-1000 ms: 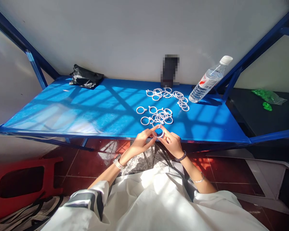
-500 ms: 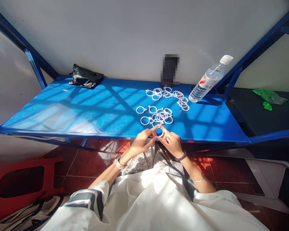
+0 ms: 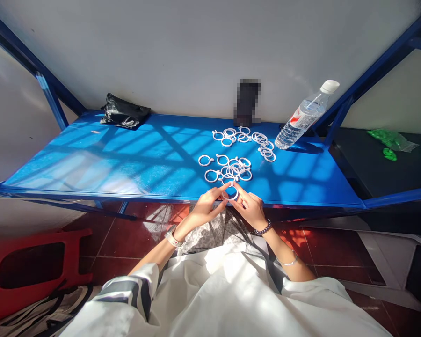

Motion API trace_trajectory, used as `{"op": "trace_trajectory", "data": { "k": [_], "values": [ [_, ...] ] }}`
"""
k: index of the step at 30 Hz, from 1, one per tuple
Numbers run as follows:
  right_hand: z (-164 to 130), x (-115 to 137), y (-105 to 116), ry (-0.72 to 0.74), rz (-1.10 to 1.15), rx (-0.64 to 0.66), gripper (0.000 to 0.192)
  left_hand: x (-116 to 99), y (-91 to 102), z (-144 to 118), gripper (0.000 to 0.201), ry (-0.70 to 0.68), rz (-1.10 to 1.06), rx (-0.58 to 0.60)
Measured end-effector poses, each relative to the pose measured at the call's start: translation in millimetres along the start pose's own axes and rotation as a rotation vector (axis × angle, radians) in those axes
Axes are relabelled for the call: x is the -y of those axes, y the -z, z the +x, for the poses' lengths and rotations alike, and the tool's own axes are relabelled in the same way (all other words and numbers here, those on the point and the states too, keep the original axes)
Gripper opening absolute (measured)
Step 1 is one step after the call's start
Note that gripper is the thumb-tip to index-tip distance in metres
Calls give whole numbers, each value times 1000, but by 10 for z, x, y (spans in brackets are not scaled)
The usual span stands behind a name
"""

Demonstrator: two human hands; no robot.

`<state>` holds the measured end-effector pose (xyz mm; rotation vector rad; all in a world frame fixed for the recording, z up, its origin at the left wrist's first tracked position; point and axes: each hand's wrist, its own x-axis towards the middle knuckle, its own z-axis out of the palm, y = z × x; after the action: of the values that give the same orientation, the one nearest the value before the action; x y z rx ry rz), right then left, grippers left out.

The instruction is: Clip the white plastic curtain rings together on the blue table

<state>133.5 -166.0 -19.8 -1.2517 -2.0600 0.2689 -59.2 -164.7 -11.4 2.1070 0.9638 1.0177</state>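
At the front edge of the blue table, a white curtain ring is held between both hands. My left hand pinches its left side, and my right hand grips the right side, index fingers meeting near the top. Just beyond my fingertips lies a loose cluster of white rings, several overlapping, each with a small eyelet. Farther back are two more groups, one of rings at the centre and one of rings nearer the bottle. My fingers cover parts of the held ring.
A water bottle stands on the right of the blue table. A black plastic bag lies at the back left, and a blurred dark object is by the wall. A red stool stands on the floor at left.
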Motion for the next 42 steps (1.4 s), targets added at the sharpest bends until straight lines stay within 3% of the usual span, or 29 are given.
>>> {"op": "trace_trajectory", "data": {
  "k": [42],
  "values": [
    [1, 12, 11, -20, 4, 15, 52, 4, 0, 1, 54, -11, -2, -3]
  ]
}}
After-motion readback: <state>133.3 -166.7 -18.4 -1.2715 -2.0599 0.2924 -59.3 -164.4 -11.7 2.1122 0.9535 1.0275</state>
